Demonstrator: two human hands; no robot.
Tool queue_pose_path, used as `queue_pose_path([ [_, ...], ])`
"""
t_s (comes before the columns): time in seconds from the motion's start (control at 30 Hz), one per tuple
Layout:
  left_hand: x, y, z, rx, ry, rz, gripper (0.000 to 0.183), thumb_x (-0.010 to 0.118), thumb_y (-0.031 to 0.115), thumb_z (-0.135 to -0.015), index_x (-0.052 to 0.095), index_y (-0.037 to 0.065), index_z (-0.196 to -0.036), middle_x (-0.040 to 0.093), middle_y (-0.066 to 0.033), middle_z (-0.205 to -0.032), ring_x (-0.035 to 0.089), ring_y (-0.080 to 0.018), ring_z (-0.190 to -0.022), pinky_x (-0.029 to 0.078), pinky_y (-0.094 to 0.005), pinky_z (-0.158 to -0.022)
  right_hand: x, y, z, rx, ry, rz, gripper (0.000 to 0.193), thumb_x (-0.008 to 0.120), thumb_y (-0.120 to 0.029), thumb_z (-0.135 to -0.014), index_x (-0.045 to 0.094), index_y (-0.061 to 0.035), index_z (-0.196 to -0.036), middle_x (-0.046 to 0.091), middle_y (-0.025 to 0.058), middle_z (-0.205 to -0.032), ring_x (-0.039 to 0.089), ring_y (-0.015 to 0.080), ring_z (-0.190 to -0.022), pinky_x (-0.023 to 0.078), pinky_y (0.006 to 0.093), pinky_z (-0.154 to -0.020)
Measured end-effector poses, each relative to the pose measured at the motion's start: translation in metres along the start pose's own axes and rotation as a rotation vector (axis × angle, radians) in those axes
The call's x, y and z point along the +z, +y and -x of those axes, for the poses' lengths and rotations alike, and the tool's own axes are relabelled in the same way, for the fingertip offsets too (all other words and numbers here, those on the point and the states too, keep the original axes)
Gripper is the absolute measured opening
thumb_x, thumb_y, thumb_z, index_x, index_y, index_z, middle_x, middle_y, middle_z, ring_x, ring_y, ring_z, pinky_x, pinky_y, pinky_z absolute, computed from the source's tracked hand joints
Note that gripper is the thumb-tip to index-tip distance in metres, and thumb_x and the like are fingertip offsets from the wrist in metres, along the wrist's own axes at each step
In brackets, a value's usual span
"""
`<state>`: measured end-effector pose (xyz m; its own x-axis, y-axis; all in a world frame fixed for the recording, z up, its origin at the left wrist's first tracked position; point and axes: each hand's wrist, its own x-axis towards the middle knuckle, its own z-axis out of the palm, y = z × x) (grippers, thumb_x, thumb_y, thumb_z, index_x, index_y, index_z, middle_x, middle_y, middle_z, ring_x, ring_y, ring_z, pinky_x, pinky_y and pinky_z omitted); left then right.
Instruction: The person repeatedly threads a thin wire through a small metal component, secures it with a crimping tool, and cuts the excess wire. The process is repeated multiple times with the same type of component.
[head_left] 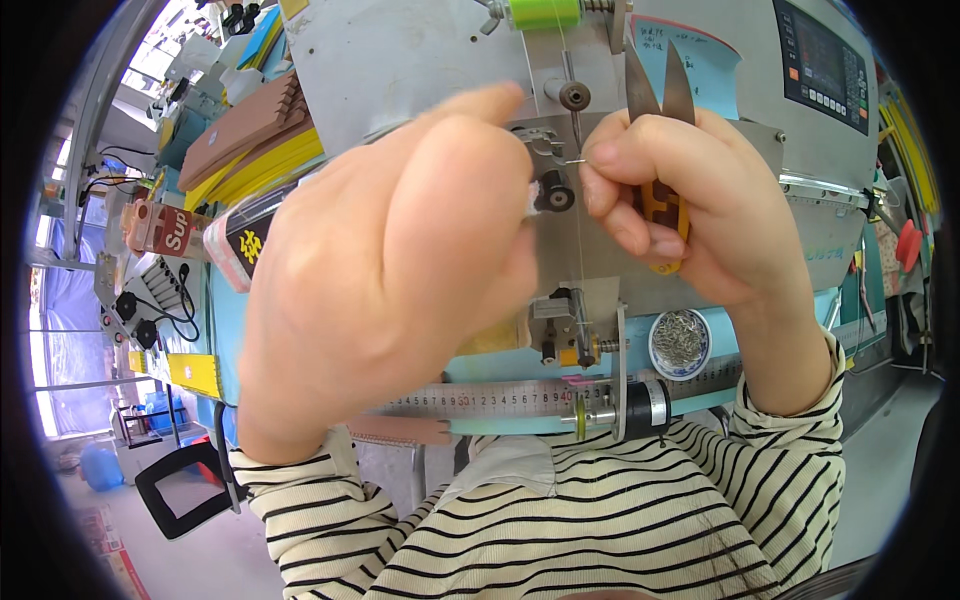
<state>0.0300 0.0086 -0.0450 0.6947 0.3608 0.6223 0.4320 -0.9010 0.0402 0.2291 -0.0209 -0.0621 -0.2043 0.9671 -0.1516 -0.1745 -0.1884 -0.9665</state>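
My left hand (400, 240) is large and slightly blurred in front of the machine. Its fingers are curled closed, with a whitish bit at the fingertips that I cannot make out. My right hand (715, 190) grips a pair of thread snips (662, 205) with a yellow and dark handle, the two blades pointing up and apart. Between its thumb and forefinger shows the end of a thin metal pin (574, 161). A fine thread (580, 245) runs down the machine between my hands, past a small guide wheel (574, 95) and a black roller (556, 196).
Below my right hand stands a bowl (653, 352) of small metal pins. A steel ruler (490, 398) and a black cylinder (645, 409) lie along the near edge. A control panel (822, 65) is at the upper right; brown and yellow strips (250, 130) are stacked left.
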Motion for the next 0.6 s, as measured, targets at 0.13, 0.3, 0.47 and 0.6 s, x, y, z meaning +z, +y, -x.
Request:
queue_pose_path([
  [0.13, 0.004, 0.003, -0.002, -0.014, 0.005, -0.135, 0.028, 0.072, 0.000, -0.066, 0.045, 0.001, -0.072, 0.067, -0.0197, -0.110, 0.067, -0.0230, -0.073, 0.053, -0.0278, -0.064, 0.003, 0.000, -0.003, 0.018, -0.004, -0.065, 0.025, 0.051, -0.019, -0.086, 0.058, -0.0009, -0.071, 0.050, 0.0042, -0.052, 0.033, 0.0070, -0.041, 0.024, 0.0230, -0.041],
  [0.3, 0.008, 0.009, -0.004, 0.015, -0.031, -0.172, 0.028, 0.073, 0.004, -0.065, 0.046, 0.000, -0.062, 0.068, -0.0192, -0.106, 0.062, -0.0240, -0.064, 0.050, -0.0292, -0.056, 0.005, -0.001, -0.003, 0.034, 0.022, -0.067, 0.024, 0.050, -0.017, -0.086, 0.055, -0.0011, -0.068, 0.046, 0.0025, -0.051, 0.032, 0.0068, -0.041, 0.023, 0.0232, -0.041],
  [0.47, 0.011, 0.006, -0.004, 0.059, 0.056, -0.112, 0.031, 0.074, 0.003, -0.062, 0.043, 0.003, -0.062, 0.069, -0.0179, -0.104, 0.055, -0.0207, -0.056, 0.046, -0.0283, -0.051, 0.006, -0.001, -0.003, 0.030, 0.009, -0.074, 0.025, 0.049, -0.017, -0.086, 0.055, -0.0009, -0.068, 0.047, 0.0026, -0.052, 0.032, 0.0064, -0.041, 0.023, 0.0225, -0.040],
  [0.6, 0.009, 0.005, 0.000, -0.010, 0.049, -0.063, 0.037, 0.075, 0.002, -0.057, 0.040, 0.007, -0.067, 0.070, -0.0181, -0.103, 0.054, -0.0195, -0.055, 0.045, -0.0264, -0.050, 0.008, 0.001, -0.001, 0.040, 0.033, -0.107, 0.024, 0.049, -0.017, -0.086, 0.056, -0.0009, -0.069, 0.048, 0.0030, -0.053, 0.032, 0.0063, -0.041, 0.024, 0.0218, -0.041],
])
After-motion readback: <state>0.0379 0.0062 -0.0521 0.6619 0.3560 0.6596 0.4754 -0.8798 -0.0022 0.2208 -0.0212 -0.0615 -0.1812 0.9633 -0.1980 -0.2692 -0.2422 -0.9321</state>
